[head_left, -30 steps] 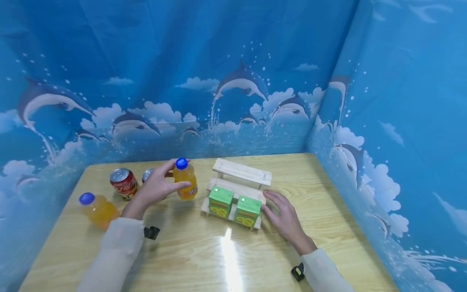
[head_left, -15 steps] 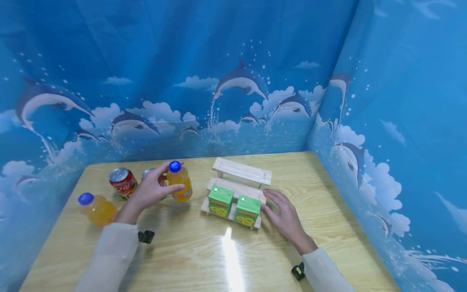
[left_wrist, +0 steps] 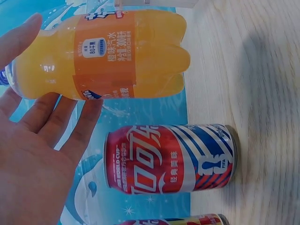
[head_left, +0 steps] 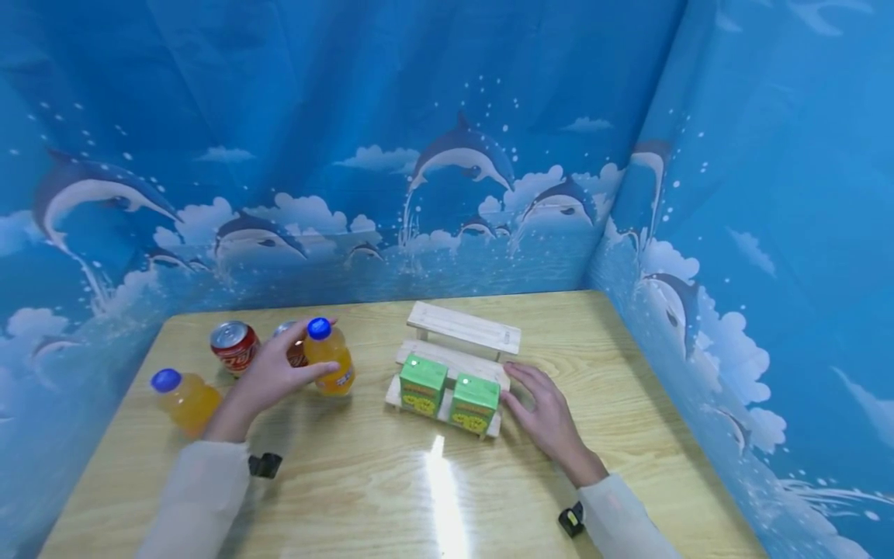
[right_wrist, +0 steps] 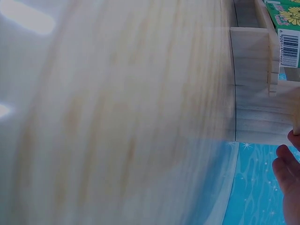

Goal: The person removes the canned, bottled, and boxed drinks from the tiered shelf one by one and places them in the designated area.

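Observation:
My left hand grips an orange soda bottle with a blue cap, fingers behind it and thumb across its front. In the left wrist view the soda bottle hangs with its base off the table, beside a red soda can. At the right end of a stepped wooden rack, my right hand holds the shelf's edge between thumb and fingers. Two green drink cartons, a left carton and a right carton, stand on the rack's lowest step; its upper two steps carry nothing.
Another orange soda bottle stands at the left of the wooden table. Behind it is a red can, and a further can is partly hidden by my left hand. A blue dolphin-print curtain encloses the table's back and sides.
My left hand has moved left and slightly toward me with the soda bottle, away from the rack and closer to the cans. My right hand and the rack stay where they were.

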Available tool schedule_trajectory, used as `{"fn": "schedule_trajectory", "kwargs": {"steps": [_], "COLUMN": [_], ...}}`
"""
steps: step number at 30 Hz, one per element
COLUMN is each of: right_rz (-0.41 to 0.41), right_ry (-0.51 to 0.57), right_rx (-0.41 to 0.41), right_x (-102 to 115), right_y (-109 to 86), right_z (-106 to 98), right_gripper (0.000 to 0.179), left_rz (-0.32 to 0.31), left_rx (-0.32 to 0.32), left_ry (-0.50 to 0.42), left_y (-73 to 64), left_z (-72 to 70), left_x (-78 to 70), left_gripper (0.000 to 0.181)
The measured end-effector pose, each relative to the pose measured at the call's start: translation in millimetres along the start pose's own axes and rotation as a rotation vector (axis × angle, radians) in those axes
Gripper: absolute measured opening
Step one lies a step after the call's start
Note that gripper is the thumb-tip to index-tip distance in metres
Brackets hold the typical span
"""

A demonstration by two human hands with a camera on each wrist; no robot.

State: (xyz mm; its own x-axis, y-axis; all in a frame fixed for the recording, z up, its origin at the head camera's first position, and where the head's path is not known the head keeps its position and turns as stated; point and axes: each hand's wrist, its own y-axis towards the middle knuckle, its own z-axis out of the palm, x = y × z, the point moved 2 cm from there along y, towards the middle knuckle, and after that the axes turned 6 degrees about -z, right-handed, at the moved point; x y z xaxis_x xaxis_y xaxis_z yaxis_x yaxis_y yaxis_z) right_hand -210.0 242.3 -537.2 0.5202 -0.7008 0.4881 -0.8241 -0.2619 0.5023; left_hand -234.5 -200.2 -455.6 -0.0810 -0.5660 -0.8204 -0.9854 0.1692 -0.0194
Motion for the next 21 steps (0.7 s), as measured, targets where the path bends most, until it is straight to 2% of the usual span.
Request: {"fn": "schedule_trajectory", "kwargs": {"steps": [7, 14, 21], "right_rz": [-0.015, -0.005, -0.002], "right_ry": [0.001, -0.006, -0.016], "right_rx": [-0.009, 0.001, 0.007], "right_x": [-1, 0, 1], "right_y": [-0.1, 0.4, 0.4], "right_z": [0, -1, -1], "right_gripper": [0.050, 0.051, 0.051], "left_rz": [-0.003, -0.103, -0.190], "left_rx": [-0.021, -0.035, -0.028], "left_ry": [0.006, 0.034, 0.060], "left_y": [-8.7, -15.4, -22.1], "left_z": [-4.6, -10.9, -15.5], "left_x": [7.6, 19.8, 32.6], "left_gripper": [0.075, 0.083, 0.105]}}
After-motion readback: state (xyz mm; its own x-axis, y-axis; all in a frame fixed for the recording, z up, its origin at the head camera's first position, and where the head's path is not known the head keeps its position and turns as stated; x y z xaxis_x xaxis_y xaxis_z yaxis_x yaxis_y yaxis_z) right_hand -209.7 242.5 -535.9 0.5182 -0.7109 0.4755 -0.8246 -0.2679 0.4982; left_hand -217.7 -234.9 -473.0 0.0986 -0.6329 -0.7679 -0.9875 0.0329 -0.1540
